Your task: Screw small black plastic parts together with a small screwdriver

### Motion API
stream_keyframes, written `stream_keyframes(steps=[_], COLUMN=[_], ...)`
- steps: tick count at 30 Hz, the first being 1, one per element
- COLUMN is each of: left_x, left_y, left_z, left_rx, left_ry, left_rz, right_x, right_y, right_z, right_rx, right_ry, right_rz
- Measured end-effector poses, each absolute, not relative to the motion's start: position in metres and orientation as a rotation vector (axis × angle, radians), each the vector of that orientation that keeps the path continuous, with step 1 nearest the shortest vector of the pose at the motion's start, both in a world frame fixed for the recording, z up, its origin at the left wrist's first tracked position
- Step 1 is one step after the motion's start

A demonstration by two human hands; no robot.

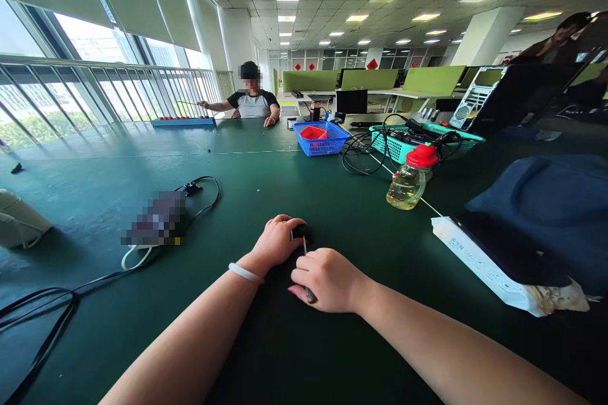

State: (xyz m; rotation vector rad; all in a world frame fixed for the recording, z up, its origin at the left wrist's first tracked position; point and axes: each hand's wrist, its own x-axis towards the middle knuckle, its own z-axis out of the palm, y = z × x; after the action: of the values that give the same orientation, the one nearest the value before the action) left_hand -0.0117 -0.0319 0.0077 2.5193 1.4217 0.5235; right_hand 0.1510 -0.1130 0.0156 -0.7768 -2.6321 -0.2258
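Note:
Around a small black rounded object (pixel 300 231) on the table, my left hand (pixel 274 239) is closed, fingers over its left and near side. Much of that object is covered, so its exact kind does not show. My right hand (pixel 329 280) grips a screwdriver (pixel 304 245), its thin metal shaft pointing away from me and its tip at the black object. The handle's end pokes out below my right fingers. A white band (pixel 245 273) circles my left wrist.
A lanyard and blurred-out badge lie left on the dark green table (pixel 247 183). Ahead are a blue basket (pixel 325 147), a green basket (pixel 394 147) with cables, and a red-lidded bottle (pixel 406 186). A white box (pixel 484 266) lies right. One person sits opposite; another is far right.

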Motion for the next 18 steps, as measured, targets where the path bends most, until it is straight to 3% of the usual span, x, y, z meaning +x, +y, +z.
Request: stream_keyframes(steps=[18], left_x=[-0.015], left_y=[-0.027], left_z=[0.004], left_rx=[2.387], left_ry=[1.428], left_rz=[0.637], right_x=[0.165], right_y=[-0.105], right_z=[0.022], right_rx=[-1.093], right_ry=[-2.066], right_rz=[-0.154])
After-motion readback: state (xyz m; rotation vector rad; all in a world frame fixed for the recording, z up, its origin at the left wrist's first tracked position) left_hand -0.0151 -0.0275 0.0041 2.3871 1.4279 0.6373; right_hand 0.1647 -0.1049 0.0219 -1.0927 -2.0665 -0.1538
